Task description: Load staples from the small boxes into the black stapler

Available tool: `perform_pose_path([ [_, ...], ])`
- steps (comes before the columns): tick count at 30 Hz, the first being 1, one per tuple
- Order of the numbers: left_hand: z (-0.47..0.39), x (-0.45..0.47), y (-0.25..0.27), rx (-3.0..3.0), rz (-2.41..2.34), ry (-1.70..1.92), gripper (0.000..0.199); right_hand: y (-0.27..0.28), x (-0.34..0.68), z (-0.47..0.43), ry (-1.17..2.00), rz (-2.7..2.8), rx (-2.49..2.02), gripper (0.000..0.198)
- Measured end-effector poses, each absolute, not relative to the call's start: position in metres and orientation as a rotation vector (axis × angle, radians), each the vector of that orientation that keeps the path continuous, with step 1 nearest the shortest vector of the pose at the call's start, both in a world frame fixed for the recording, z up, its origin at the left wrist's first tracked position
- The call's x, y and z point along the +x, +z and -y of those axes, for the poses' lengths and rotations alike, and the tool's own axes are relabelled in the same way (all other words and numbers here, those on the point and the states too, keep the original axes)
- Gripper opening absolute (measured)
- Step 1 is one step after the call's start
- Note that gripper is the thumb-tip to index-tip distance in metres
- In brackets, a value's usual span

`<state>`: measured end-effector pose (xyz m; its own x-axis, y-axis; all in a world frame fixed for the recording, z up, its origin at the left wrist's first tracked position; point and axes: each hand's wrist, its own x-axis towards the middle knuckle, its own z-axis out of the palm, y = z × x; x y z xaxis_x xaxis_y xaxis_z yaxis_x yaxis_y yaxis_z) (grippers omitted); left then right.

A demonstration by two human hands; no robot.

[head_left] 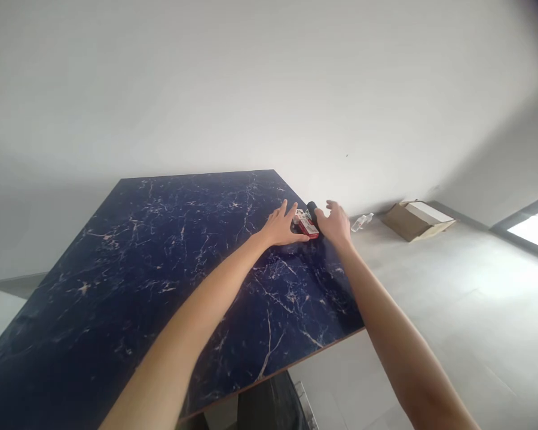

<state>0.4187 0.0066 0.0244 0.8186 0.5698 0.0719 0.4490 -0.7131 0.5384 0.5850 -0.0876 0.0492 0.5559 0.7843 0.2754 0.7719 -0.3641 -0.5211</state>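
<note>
My left hand (278, 228) is spread beside a small red-and-white box (308, 227) near the right edge of the blue marble-patterned table (170, 257). Its thumb reaches to the box's near end; whether it touches cannot be told. A whitish item with print (299, 215) lies at the box's far end, partly behind my fingers. Just right of the box is a black cylindrical object (312, 208), its lower part hidden. My right hand (335, 224) is at the table's edge with its fingers apart, its thumb side against or close to the black object.
A plain wall (233, 89) rises behind the table. On the floor to the right lie clear plastic bottles (362, 222) and an open cardboard box (407, 222) with something white on it. A black chair (273, 403) stands under the table's near edge.
</note>
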Motion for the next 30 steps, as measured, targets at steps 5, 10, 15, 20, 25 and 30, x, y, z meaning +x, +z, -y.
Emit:
perform_pose_path([
  [5,0.027,0.290,0.039,2.617,-0.776,0.592,0.071,0.068,0.482,0.095,0.181,1.685,-1.668,0.051],
  [10,0.069,0.169,0.030,2.625,-0.933,0.596,0.036,0.060,0.410,0.092,0.495,2.231,-1.292,0.047],
  [15,0.082,0.137,0.019,2.553,-1.009,0.685,0.030,0.032,0.448,0.049,0.337,1.727,-1.860,0.059],
  [20,0.082,0.145,0.015,2.521,-0.974,0.650,0.032,0.014,0.498,0.023,0.326,1.330,-2.100,0.068],
  [25,0.083,0.143,0.009,2.531,-0.951,0.619,0.033,0.005,0.506,0.026,0.325,1.138,-2.101,0.071],
  [30,0.081,0.141,0.007,2.524,-0.963,0.623,0.034,0.010,0.506,0.035,0.321,1.117,-2.060,0.063],
])
